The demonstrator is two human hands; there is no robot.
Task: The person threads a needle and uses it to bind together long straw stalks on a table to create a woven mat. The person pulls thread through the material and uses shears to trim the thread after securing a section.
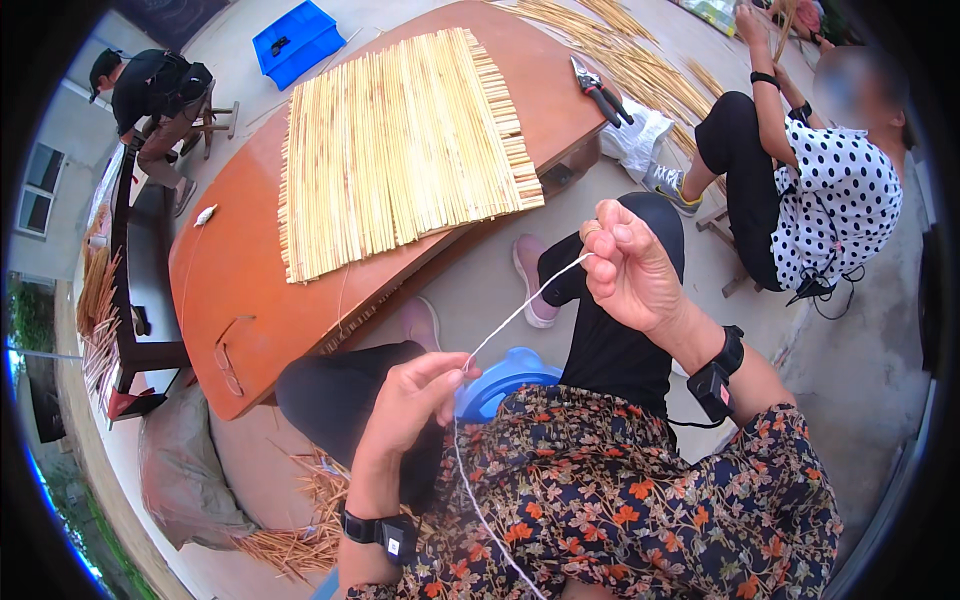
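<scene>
A thin white string (528, 308) runs taut between my two hands, over my lap. My left hand (415, 392) pinches it between thumb and fingertips, and its loose length hangs down across my patterned top. Higher and to the right, my right hand (632, 262) grips the string's other part with curled fingers. Beyond my hands, a mat of pale straw-coloured stalks (400, 150) laid side by side rests on a brown table (240, 270). Pruning shears (600, 92) with dark handles lie at the table's right edge.
Glasses (228, 368) and a small white bundle of thread (205, 215) lie on the table's left part. A blue stool (510, 375) shows beneath me. Loose stalks (640, 60) cover the floor at upper right. A blue bin (297, 45) stands behind. People sit at left and right.
</scene>
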